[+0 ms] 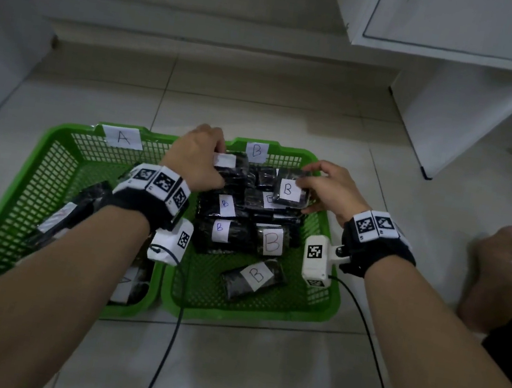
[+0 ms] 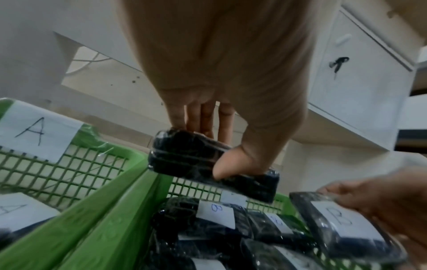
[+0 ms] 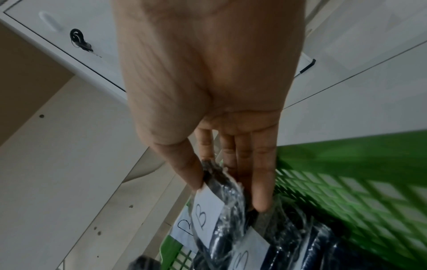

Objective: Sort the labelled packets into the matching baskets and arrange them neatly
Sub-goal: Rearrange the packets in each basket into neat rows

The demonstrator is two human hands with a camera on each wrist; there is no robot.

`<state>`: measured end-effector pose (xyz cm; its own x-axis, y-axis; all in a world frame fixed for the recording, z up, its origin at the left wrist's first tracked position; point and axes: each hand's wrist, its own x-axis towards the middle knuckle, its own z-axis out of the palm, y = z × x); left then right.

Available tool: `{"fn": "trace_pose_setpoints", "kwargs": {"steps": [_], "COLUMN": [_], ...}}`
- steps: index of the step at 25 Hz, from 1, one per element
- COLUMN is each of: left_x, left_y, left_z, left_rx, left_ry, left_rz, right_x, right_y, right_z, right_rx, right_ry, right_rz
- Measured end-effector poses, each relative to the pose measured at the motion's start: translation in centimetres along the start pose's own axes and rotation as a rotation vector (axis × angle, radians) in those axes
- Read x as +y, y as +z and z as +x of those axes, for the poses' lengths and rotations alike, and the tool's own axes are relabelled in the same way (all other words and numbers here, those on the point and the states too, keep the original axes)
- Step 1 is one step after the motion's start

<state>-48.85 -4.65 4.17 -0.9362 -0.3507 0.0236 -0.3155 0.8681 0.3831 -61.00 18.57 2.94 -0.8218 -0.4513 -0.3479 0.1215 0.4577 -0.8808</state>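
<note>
Both hands work over the green basket marked B (image 1: 325, 234), which stands on the floor touching the basket marked A (image 1: 53, 163). The left hand (image 1: 198, 157) pinches a black packet (image 2: 208, 164) between thumb and fingers at the far left corner, lifted clear, probably to reseat it in a row. The right hand (image 1: 331, 190) pinches a B-labelled packet (image 1: 291, 192) by its edge, label up, above the stacked packets (image 1: 229, 233), keeping the letter readable for placing.
</note>
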Motion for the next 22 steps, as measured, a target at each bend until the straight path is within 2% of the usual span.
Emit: {"fn": "trace_pose_setpoints", "kwargs": {"steps": [4,8,10,13,15,18,20,22], "left_x": [0.8,1.1,1.0,0.8,1.3,1.7,1.5,1.2], "left_y": [2.4,3.0,2.7,1.8,1.6,2.9,3.9,4.1], "left_z": [-0.4,0.0,0.1,0.3,0.5,0.1,-0.1,-0.1], "left_rx": [-0.163,-0.177,-0.151,-0.028,-0.01,-0.168,-0.28,-0.319], "left_ry": [0.057,0.05,0.048,0.007,0.021,0.017,-0.041,-0.073], "left_rz": [0.243,0.208,0.17,0.056,0.051,0.142,0.174,0.175], "right_x": [0.5,0.7,0.8,1.0,1.2,1.2,1.5,1.9], "right_y": [-0.1,-0.5,-0.5,-0.5,-0.7,-0.6,-0.7,-1.0], "right_z": [-0.2,-0.1,0.0,0.4,0.6,0.6,0.7,0.7], "right_rx": [-0.009,-0.014,-0.013,0.002,0.016,0.025,0.031,0.039], "right_ry": [-0.001,0.012,0.009,0.026,0.037,0.037,0.03,0.031], "right_rz": [0.018,0.055,0.077,0.116,0.132,0.149,0.194,0.265]}}
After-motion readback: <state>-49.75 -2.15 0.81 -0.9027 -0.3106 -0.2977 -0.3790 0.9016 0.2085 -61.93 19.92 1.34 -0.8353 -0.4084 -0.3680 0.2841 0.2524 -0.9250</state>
